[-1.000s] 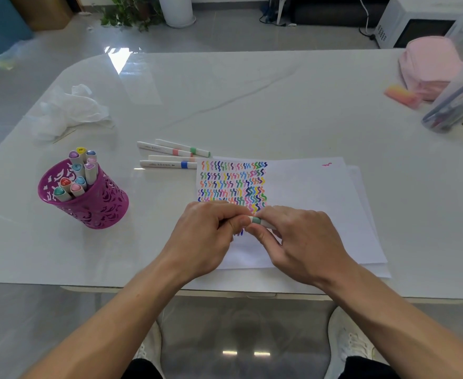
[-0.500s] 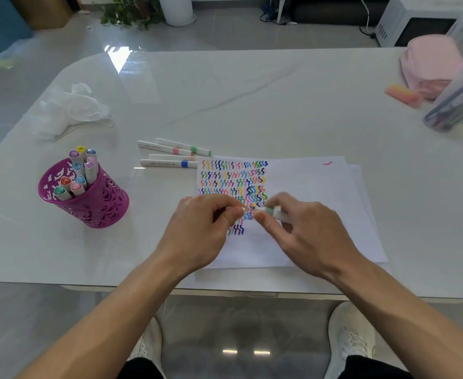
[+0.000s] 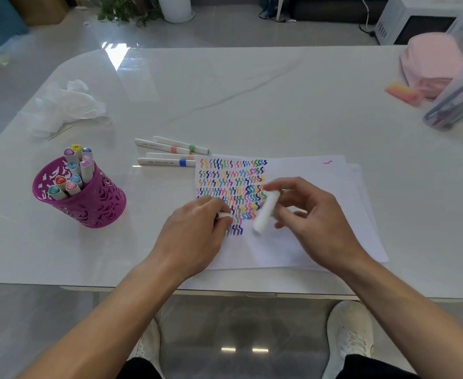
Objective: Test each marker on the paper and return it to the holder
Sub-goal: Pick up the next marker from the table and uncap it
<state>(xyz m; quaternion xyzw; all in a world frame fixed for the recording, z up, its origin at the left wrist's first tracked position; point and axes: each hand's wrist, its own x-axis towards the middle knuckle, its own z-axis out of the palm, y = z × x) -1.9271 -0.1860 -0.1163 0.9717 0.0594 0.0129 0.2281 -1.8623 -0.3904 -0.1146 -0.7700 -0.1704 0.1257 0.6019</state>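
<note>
My right hand (image 3: 311, 214) holds a white marker (image 3: 266, 212), blurred and tilted, over the paper (image 3: 307, 203). My left hand (image 3: 195, 231) rests at the paper's left edge and pinches a small white piece, apparently the marker's cap (image 3: 223, 215). The sheet carries rows of coloured squiggles (image 3: 231, 187). A purple cut-out holder (image 3: 88, 199) at the left stands upright with several markers in it, caps up. Several white markers (image 3: 170, 153) lie on the table just beyond the paper's top left corner.
A crumpled white tissue (image 3: 66, 108) lies at the back left. At the far right are a pink pouch (image 3: 430, 61), an orange-pink eraser (image 3: 402, 93) and a clear tub of pens (image 3: 460, 102). The white table's front edge (image 3: 225, 289) is near my body.
My hands were joined on the marker; they have pulled apart. The right hand moved right and up with the marker body, now tilted, while the left stays put holding the cap.
</note>
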